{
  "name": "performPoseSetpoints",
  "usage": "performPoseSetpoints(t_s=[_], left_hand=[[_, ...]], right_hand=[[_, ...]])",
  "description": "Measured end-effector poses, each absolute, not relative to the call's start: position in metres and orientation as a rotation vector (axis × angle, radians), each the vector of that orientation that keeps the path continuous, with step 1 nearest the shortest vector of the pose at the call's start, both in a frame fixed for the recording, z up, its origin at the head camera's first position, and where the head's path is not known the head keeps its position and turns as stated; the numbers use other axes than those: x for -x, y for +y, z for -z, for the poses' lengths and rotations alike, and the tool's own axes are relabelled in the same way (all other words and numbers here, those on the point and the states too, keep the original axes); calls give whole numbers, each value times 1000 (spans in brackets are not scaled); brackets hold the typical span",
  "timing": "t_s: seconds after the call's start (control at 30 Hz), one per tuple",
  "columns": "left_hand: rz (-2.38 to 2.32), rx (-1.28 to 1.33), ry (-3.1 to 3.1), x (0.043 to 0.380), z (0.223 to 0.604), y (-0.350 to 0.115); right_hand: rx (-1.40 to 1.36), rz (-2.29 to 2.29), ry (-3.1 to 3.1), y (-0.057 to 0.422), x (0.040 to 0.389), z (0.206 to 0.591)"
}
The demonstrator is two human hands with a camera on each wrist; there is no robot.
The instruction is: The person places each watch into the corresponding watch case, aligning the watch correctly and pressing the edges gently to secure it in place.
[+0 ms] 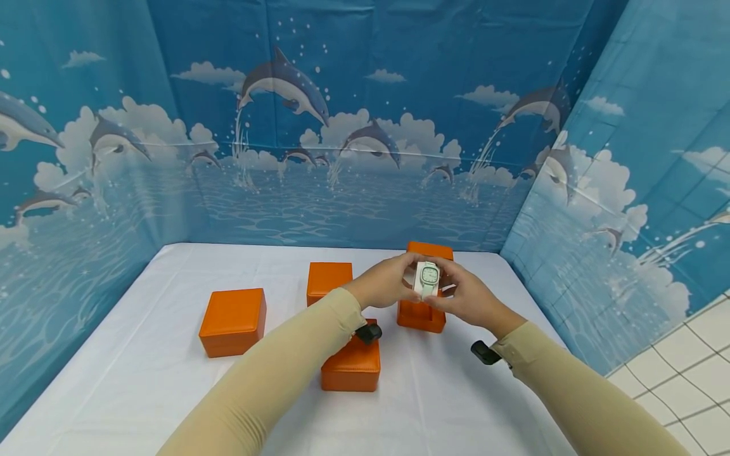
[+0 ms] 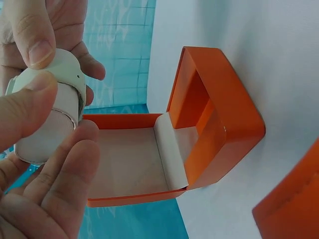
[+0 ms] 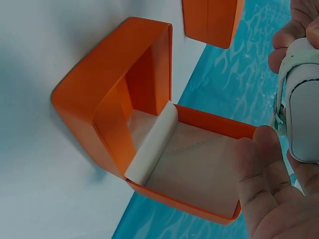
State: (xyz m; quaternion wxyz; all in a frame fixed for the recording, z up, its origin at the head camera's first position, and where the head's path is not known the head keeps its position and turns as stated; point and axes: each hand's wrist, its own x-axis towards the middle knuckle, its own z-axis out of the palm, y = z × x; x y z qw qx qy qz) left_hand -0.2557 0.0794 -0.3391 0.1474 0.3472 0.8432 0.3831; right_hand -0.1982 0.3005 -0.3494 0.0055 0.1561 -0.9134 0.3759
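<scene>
A pale green wristwatch [image 1: 429, 275] with a squarish dial is wrapped around a white watch cushion [image 2: 47, 134]. My left hand [image 1: 388, 278] holds it from the left, thumb and fingers bent around the cushion. From the other side my right hand [image 1: 466, 297] grips it, its thumb lying on the strap [image 2: 67, 67] in the left wrist view. Both hands keep the watch raised over an open orange watch box [image 1: 421, 316]. The box's lid [image 3: 197, 159] is tipped back, showing a pale lining, and its orange inner compartment [image 3: 142, 92] holds no cushion.
Closed orange boxes stand on the white-covered table [image 1: 165, 380]: one at far left [image 1: 232, 320], one behind my left forearm [image 1: 329, 280], one in front [image 1: 350, 367]. A dolphin-print curtain [image 1: 353, 190] encloses the back and sides.
</scene>
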Motion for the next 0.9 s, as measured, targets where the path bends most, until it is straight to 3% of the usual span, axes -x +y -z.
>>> performPoseSetpoints(t_s=[0.9], left_hand=[[-1021, -921, 2438, 268, 353, 97]], right_hand=[[-279, -1109, -2998, 314, 209, 364]])
